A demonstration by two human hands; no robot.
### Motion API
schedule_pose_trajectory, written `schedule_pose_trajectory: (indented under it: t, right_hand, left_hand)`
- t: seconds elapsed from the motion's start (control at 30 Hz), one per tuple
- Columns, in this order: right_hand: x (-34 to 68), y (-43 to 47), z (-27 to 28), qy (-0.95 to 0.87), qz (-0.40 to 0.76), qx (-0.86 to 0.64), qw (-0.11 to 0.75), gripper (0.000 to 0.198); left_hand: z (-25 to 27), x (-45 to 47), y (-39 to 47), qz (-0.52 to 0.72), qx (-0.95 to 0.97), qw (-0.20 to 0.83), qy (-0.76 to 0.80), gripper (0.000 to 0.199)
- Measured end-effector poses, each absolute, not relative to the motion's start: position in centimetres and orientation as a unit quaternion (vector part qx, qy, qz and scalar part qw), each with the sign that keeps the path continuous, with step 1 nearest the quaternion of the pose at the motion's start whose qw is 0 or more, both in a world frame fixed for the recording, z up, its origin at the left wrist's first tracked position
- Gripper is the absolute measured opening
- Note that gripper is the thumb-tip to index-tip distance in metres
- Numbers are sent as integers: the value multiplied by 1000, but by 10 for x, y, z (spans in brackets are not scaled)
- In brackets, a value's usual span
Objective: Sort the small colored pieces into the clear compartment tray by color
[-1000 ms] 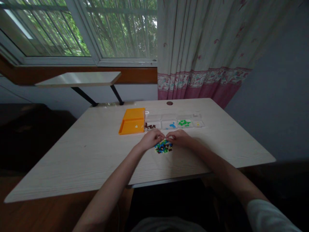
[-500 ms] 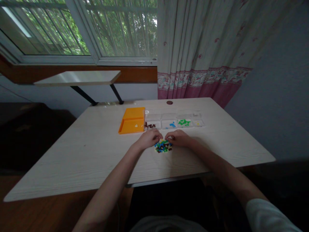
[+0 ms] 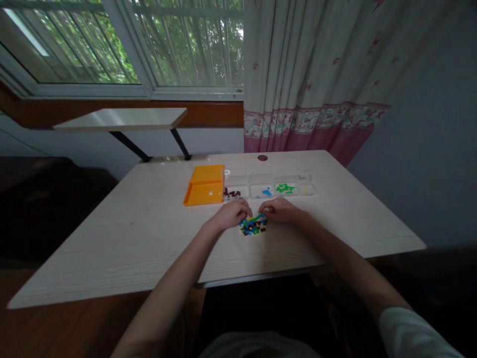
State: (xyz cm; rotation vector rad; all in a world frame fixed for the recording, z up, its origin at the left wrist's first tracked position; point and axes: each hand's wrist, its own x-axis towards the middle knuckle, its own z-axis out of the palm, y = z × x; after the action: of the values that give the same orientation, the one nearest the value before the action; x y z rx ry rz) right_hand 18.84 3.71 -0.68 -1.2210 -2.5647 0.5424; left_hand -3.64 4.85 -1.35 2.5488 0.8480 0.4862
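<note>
A small heap of tiny coloured pieces [image 3: 253, 225], blue, green, yellow and dark brown, lies on the pale wooden table [image 3: 149, 233]. My left hand [image 3: 233, 213] rests at the heap's left far edge, fingers curled down onto the pieces. My right hand [image 3: 279, 210] sits at the heap's right far edge, fingertips pinched together near the pieces. Whether either hand holds a piece is too small to see. Just beyond the hands stands a clear compartment tray [image 3: 272, 185] with brown, blue, green and yellow pieces in separate cells.
An orange lid [image 3: 204, 186] lies open left of the clear tray. A cable hole [image 3: 262, 158] sits near the table's far edge. A small shelf [image 3: 119, 119] juts from the wall under the window, and a curtain [image 3: 316, 74] hangs at the right.
Both hands have shifted slightly away from me over the heap's far edge; the right hand's fingertips have closed in on the pieces. The heap and tray stay put.
</note>
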Motion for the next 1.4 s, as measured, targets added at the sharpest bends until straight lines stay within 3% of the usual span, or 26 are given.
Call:
schedule_pose_trajectory:
  t: [0.5, 0.9, 1.4]
  right_hand:
    - [186, 40, -14, -874, 203, -423, 127, 15]
    - [167, 46, -32, -769, 305, -476, 298, 27]
    - [165, 44, -30, -732, 348, -470, 351, 38]
  left_hand:
    - [-18, -33, 48, 191, 905, 194, 326, 27]
    - [-9, -21, 37, 291, 858, 193, 378, 12]
    - [-7, -20, 35, 351, 834, 193, 380, 12]
